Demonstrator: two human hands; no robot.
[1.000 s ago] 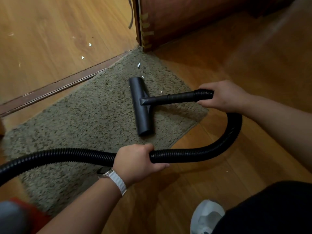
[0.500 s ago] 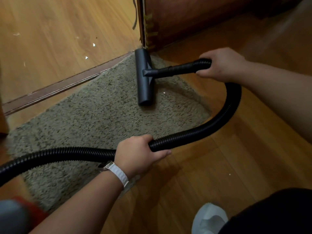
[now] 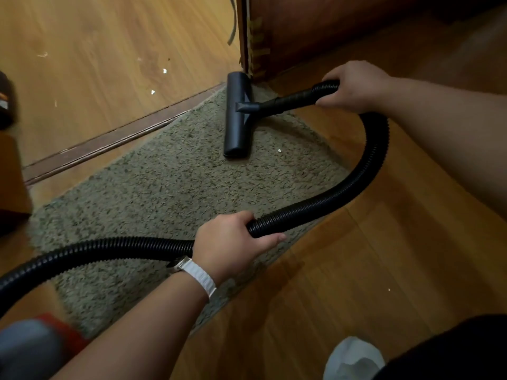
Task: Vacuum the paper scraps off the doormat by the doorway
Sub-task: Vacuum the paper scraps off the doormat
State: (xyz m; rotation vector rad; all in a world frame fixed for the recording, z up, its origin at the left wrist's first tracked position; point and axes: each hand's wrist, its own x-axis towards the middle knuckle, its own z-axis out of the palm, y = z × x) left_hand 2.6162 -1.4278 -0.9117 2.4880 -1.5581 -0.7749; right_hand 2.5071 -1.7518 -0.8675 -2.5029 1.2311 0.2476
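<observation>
A shaggy grey-green doormat [image 3: 170, 187] lies along the door threshold [image 3: 109, 141]. The black vacuum floor head [image 3: 237, 116] rests on the mat's far corner, its top end against the door frame [image 3: 248, 37]. My right hand [image 3: 354, 87] grips the ribbed hose where it joins the wand. My left hand [image 3: 233, 242], with a white watch strap, holds the black hose [image 3: 365, 171] lower down over the mat's near edge. One small white paper scrap [image 3: 279, 150] lies on the mat just right of the head.
Past the threshold, several white scraps [image 3: 164, 70] dot the lighter wood floor. A brown door [image 3: 329, 23] stands at the top right. The vacuum's red and grey body [image 3: 33, 346] is blurred at the bottom left. My white shoe [image 3: 354, 357] shows at the bottom right.
The floor head has slid away from me to the mat's far corner by the door frame. The scrap that lay near that corner is gone; a small one shows right of the head.
</observation>
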